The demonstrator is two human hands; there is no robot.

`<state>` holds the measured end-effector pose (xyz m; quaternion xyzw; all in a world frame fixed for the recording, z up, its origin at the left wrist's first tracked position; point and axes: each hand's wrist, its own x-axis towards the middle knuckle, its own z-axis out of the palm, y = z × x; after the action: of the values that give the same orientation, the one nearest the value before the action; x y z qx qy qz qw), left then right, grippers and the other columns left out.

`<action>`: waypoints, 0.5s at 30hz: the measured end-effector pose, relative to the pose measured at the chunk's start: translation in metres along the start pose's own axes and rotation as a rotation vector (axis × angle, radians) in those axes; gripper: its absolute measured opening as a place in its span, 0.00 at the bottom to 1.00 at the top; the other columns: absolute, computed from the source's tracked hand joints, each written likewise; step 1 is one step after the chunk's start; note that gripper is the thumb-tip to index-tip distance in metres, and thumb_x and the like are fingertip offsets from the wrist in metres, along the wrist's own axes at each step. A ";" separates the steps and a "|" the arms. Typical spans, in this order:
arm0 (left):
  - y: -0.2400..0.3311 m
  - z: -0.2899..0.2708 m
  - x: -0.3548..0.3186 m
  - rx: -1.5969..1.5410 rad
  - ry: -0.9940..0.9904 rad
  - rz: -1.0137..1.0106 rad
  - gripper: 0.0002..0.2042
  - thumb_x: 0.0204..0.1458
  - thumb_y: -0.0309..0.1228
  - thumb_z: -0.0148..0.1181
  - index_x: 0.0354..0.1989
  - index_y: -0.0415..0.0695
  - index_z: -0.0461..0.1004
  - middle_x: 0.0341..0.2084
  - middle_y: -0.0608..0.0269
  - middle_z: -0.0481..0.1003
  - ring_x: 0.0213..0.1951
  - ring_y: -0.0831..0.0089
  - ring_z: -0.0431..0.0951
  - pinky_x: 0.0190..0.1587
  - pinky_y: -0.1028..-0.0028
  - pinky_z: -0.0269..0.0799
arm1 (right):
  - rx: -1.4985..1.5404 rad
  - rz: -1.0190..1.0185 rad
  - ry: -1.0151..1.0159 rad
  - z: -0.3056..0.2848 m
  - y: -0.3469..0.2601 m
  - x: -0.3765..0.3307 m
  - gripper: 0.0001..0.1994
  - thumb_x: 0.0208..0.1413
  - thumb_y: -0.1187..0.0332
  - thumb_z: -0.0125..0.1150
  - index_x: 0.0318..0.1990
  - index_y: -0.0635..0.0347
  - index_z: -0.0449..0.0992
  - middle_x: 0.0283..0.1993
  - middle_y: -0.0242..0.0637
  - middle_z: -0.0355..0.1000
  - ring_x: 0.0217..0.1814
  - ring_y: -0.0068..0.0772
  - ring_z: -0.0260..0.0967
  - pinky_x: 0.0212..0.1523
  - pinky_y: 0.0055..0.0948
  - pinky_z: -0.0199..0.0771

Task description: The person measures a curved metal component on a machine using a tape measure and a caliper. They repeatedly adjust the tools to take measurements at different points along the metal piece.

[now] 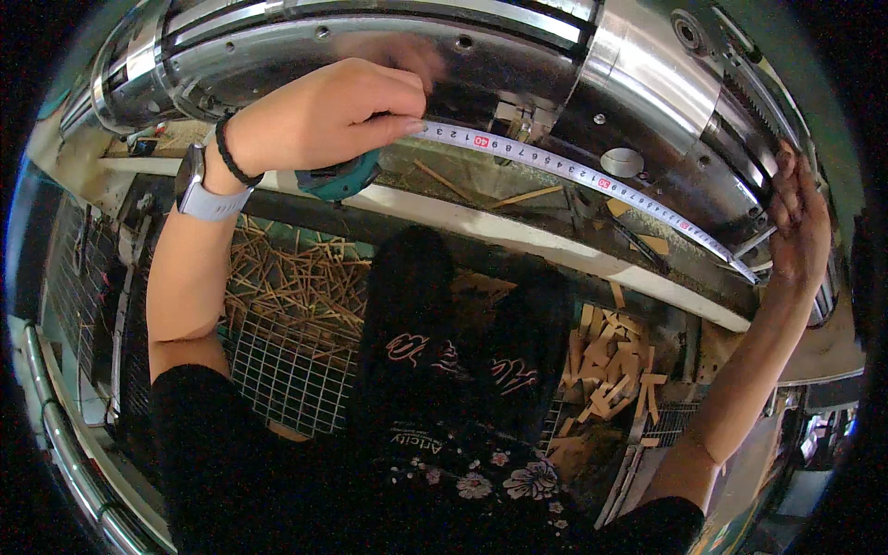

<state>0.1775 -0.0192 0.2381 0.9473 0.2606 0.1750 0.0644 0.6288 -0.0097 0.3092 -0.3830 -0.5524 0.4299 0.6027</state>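
Note:
A tape measure (546, 165) is stretched along the front of a shiny metal machine, its white blade curving down to the right. My left hand (338, 109) is closed, thumb and fingers pinching the blade at its left end. Partly hidden below that hand is the teal tape case (340, 178). My right hand (800, 217) rests against the machine at the far right, fingers stretched along the metal. The blade's right end lies close to its wrist. A short metal rod (754, 243) sticks out beside the right palm, and whether the hand touches it is unclear.
The machine has a thick polished cylinder (652, 69) and a dark bored plate (518, 88). A pale ledge (518, 229) runs below the tape. Lower down are thin wood strips (291, 273), a wire grid (291, 370) and flat wood pieces (610, 365).

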 end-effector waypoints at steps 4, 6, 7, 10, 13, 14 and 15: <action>0.005 -0.004 0.001 0.033 -0.059 -0.041 0.08 0.52 0.28 0.49 0.29 0.35 0.64 0.24 0.53 0.63 0.26 0.56 0.65 0.30 0.67 0.62 | 0.095 -0.058 0.077 0.007 0.006 0.012 0.14 0.60 0.69 0.45 0.49 0.70 0.65 0.41 0.36 0.72 0.22 0.10 0.58 0.16 0.10 0.52; 0.004 -0.005 0.001 0.036 -0.079 -0.062 0.08 0.52 0.28 0.49 0.29 0.35 0.64 0.24 0.53 0.64 0.26 0.56 0.65 0.30 0.67 0.62 | 0.122 -0.074 -0.060 -0.008 0.006 0.029 0.14 0.60 0.71 0.44 0.51 0.70 0.64 0.44 0.39 0.71 0.24 0.13 0.62 0.18 0.09 0.55; 0.003 -0.005 0.002 0.025 -0.085 -0.062 0.08 0.52 0.29 0.49 0.29 0.35 0.64 0.24 0.53 0.64 0.26 0.56 0.65 0.30 0.67 0.62 | 0.133 -0.082 -0.127 -0.017 0.005 0.037 0.15 0.60 0.72 0.43 0.51 0.71 0.63 0.46 0.41 0.71 0.26 0.14 0.63 0.19 0.08 0.57; 0.000 -0.003 -0.001 0.021 -0.057 -0.032 0.08 0.52 0.29 0.49 0.29 0.35 0.64 0.25 0.53 0.65 0.27 0.56 0.66 0.31 0.67 0.63 | 0.186 -0.115 0.041 0.017 0.005 0.036 0.15 0.60 0.72 0.42 0.51 0.72 0.62 0.44 0.41 0.71 0.21 0.12 0.58 0.14 0.10 0.51; 0.000 0.000 0.000 0.041 0.012 0.050 0.08 0.52 0.29 0.49 0.30 0.35 0.64 0.25 0.53 0.65 0.28 0.55 0.67 0.32 0.67 0.64 | 0.369 -0.106 -0.280 0.002 0.011 0.039 0.15 0.61 0.71 0.41 0.51 0.74 0.62 0.40 0.39 0.70 0.17 0.14 0.50 0.12 0.14 0.45; -0.001 0.000 -0.001 0.039 -0.002 0.032 0.08 0.52 0.29 0.49 0.30 0.35 0.64 0.25 0.52 0.65 0.28 0.55 0.67 0.32 0.66 0.64 | 0.429 -0.087 -0.117 0.011 0.010 0.036 0.16 0.61 0.71 0.40 0.51 0.76 0.61 0.35 0.39 0.69 0.16 0.16 0.44 0.12 0.16 0.42; 0.000 -0.001 -0.002 0.037 -0.016 0.013 0.08 0.52 0.29 0.49 0.30 0.35 0.65 0.25 0.52 0.66 0.29 0.55 0.68 0.33 0.66 0.64 | 0.510 -0.065 -0.152 0.012 0.012 0.037 0.15 0.61 0.70 0.40 0.50 0.75 0.61 0.34 0.40 0.68 0.16 0.16 0.44 0.12 0.16 0.42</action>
<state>0.1752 -0.0201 0.2380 0.9514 0.2571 0.1630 0.0478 0.6166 0.0289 0.3111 -0.1676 -0.4822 0.5632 0.6498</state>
